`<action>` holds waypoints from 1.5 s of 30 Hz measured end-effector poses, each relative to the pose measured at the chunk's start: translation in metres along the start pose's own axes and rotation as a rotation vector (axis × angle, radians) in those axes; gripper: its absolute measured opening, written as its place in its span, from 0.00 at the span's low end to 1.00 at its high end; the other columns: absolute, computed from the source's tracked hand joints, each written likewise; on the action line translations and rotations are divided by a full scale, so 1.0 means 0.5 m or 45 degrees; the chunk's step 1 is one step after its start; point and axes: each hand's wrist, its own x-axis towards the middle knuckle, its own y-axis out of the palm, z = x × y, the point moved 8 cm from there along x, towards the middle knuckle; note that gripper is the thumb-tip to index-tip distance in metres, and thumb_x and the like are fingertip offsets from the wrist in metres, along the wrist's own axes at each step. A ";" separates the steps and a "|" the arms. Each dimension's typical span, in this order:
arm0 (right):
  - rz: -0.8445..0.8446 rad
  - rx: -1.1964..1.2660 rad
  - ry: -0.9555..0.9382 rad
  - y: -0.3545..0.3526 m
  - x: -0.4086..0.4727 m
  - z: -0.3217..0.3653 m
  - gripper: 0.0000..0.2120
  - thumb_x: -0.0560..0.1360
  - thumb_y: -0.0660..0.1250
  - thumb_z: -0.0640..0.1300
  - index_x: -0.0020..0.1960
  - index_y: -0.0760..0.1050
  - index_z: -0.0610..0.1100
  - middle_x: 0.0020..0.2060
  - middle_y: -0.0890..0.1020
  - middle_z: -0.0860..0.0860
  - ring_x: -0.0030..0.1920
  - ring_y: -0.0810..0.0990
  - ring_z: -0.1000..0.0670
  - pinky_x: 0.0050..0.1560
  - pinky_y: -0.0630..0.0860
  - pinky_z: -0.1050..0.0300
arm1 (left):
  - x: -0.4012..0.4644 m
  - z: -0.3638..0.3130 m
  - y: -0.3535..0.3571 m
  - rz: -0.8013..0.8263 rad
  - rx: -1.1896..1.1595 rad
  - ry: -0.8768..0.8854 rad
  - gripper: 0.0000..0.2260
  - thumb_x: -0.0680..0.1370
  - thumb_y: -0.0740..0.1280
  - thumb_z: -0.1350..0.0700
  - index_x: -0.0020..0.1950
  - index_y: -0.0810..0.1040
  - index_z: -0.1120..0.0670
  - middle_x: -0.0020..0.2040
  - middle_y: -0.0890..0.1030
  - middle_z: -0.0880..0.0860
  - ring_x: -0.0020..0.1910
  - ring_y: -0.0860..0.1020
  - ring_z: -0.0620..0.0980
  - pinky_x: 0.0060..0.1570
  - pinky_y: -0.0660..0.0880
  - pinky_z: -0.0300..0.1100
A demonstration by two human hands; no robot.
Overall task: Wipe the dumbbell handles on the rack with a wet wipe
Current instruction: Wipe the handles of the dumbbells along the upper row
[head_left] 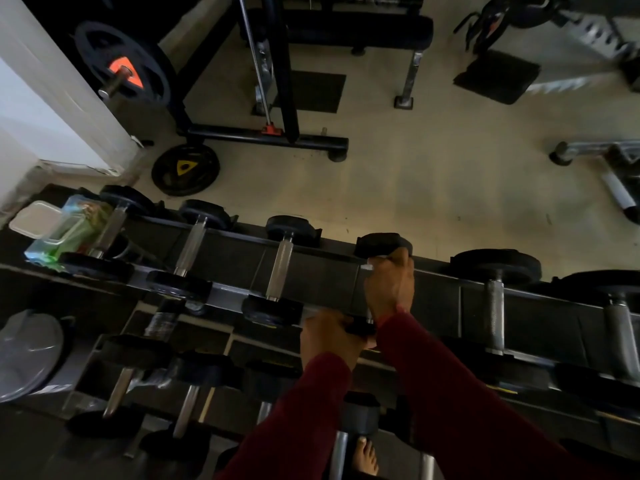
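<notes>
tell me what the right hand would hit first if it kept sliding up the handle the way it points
Most likely the far black weight head of the same dumbbell: the right hand, with the wipe, is already right up against it.

Head-worn wide view, steeply downward, close over the dumbbell rack (436,303).

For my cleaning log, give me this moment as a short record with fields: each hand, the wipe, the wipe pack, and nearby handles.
right hand: right hand curled round the handle of a top-row dumbbell
wet wipe: white wet wipe peeks out at the fingers
left hand: left hand grips that dumbbell's near end
wipe pack: wipe pack lies at the rack's far left, lid open
neighbouring handles: bare metal handle to the left, another to the right
</notes>
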 end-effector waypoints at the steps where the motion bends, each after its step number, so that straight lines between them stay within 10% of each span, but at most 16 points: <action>1: 0.010 0.035 -0.005 -0.003 0.001 -0.002 0.14 0.76 0.66 0.32 0.59 0.80 0.42 0.64 0.72 0.45 0.66 0.73 0.45 0.66 0.75 0.48 | -0.001 0.000 -0.002 0.010 -0.004 0.003 0.12 0.64 0.82 0.46 0.41 0.85 0.48 0.40 0.85 0.43 0.42 0.82 0.39 0.51 0.80 0.40; 4: 0.023 0.151 0.082 -0.019 -0.003 -0.052 0.12 0.79 0.65 0.37 0.57 0.81 0.49 0.63 0.76 0.48 0.60 0.77 0.50 0.62 0.73 0.61 | -0.003 -0.011 -0.009 0.024 0.060 0.041 0.13 0.65 0.82 0.48 0.44 0.84 0.48 0.43 0.84 0.44 0.44 0.81 0.41 0.52 0.80 0.42; 13: 0.044 0.647 0.730 -0.045 0.008 -0.139 0.10 0.75 0.73 0.51 0.42 0.76 0.48 0.40 0.81 0.51 0.46 0.83 0.50 0.50 0.81 0.52 | 0.004 -0.057 -0.015 0.231 0.262 0.199 0.13 0.69 0.80 0.50 0.44 0.78 0.49 0.42 0.77 0.43 0.43 0.75 0.41 0.49 0.73 0.38; 23: 0.303 0.402 0.676 -0.025 -0.092 -0.171 0.04 0.77 0.71 0.46 0.45 0.80 0.46 0.41 0.82 0.52 0.42 0.81 0.56 0.49 0.81 0.57 | 0.012 -0.042 -0.011 0.152 0.189 0.160 0.14 0.64 0.83 0.52 0.44 0.82 0.50 0.43 0.82 0.46 0.45 0.80 0.44 0.52 0.78 0.42; 28: 0.168 0.312 0.474 -0.039 -0.035 -0.131 0.01 0.75 0.73 0.44 0.46 0.83 0.47 0.42 0.84 0.55 0.38 0.79 0.62 0.35 0.68 0.72 | 0.014 -0.035 -0.012 0.110 0.189 0.132 0.14 0.62 0.84 0.50 0.38 0.79 0.46 0.41 0.81 0.45 0.44 0.79 0.44 0.50 0.77 0.41; 35: -0.003 -0.008 -0.220 -0.064 0.019 -0.024 0.08 0.77 0.68 0.37 0.44 0.85 0.45 0.40 0.86 0.51 0.36 0.82 0.55 0.47 0.83 0.58 | 0.012 -0.028 -0.013 0.061 0.187 0.103 0.18 0.60 0.84 0.47 0.45 0.81 0.45 0.47 0.82 0.48 0.48 0.80 0.47 0.55 0.78 0.44; 40: 0.311 -0.170 -0.327 -0.041 0.022 -0.007 0.09 0.79 0.66 0.40 0.41 0.80 0.45 0.43 0.80 0.53 0.35 0.76 0.60 0.34 0.72 0.73 | 0.012 -0.021 -0.014 0.047 0.120 0.098 0.20 0.62 0.84 0.50 0.50 0.84 0.51 0.43 0.80 0.45 0.45 0.78 0.43 0.49 0.73 0.36; 45: 0.562 -0.322 -0.496 -0.011 -0.042 -0.026 0.03 0.76 0.70 0.41 0.50 0.82 0.44 0.48 0.83 0.49 0.44 0.82 0.55 0.50 0.80 0.61 | 0.005 -0.026 -0.016 0.052 0.107 0.119 0.16 0.62 0.84 0.50 0.44 0.83 0.49 0.38 0.79 0.42 0.40 0.77 0.40 0.48 0.71 0.35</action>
